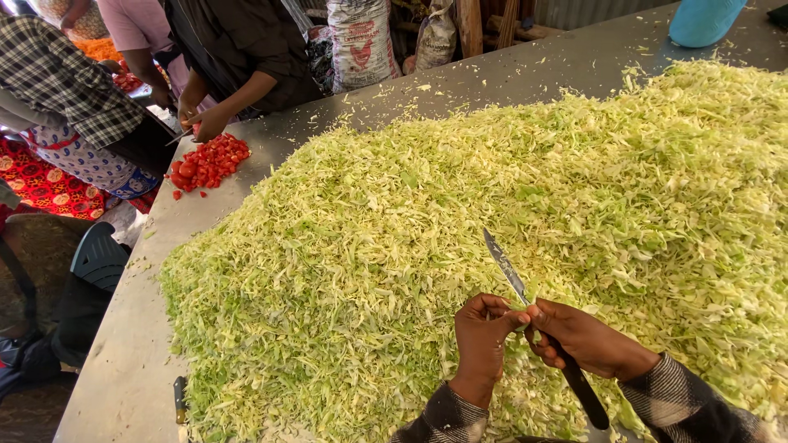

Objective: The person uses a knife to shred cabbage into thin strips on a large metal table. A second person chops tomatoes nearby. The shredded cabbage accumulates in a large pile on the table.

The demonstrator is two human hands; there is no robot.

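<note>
A huge heap of shredded green cabbage (pixel 492 213) covers most of the grey metal table (pixel 115 377). My right hand (pixel 587 336) grips a knife (pixel 506 267) by its dark handle, the thin blade pointing up and away over the heap. My left hand (pixel 483 340) is curled right beside it, fingertips meeting the blade's base and my right thumb; whether it holds a cabbage scrap is unclear. Both hands rest low at the heap's near edge.
A pile of chopped red tomato (pixel 207 162) lies at the far left of the table, where another person's hand (pixel 209 123) works with a small knife. Other people stand behind. Sacks (pixel 361 41) line the back. A blue container (pixel 704 20) sits far right. A second knife (pixel 180 399) lies near the front-left edge.
</note>
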